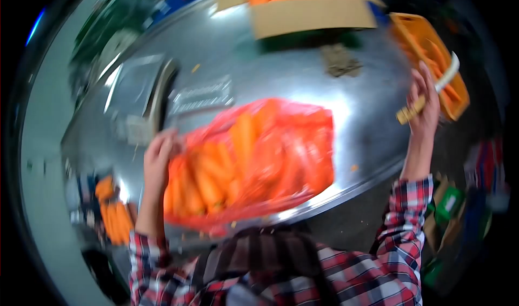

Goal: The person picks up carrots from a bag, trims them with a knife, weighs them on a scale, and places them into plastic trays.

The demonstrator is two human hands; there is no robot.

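Observation:
A red see-through plastic bag (303,160) full of carrots lies on the metal table in front of me, its mouth towards the left. Bare carrots (205,181) show at that mouth. My left hand (161,152) is closed at the bag's upper left edge and seems to pinch the plastic; blur hides the fingertips. Out to the right, over the table's edge, my right hand (424,100) is wrapped round the wooden handle of a curved knife (448,74). Its pale blade points up and away, in front of an orange crate (462,103).
A cardboard box (313,19) of carrots stands at the far side of the metal table (373,127). A brown clump (340,60), a clear plastic tray (203,95) and a scale-like device (135,90) sit on the tabletop. More carrots (115,219) lie low at the left.

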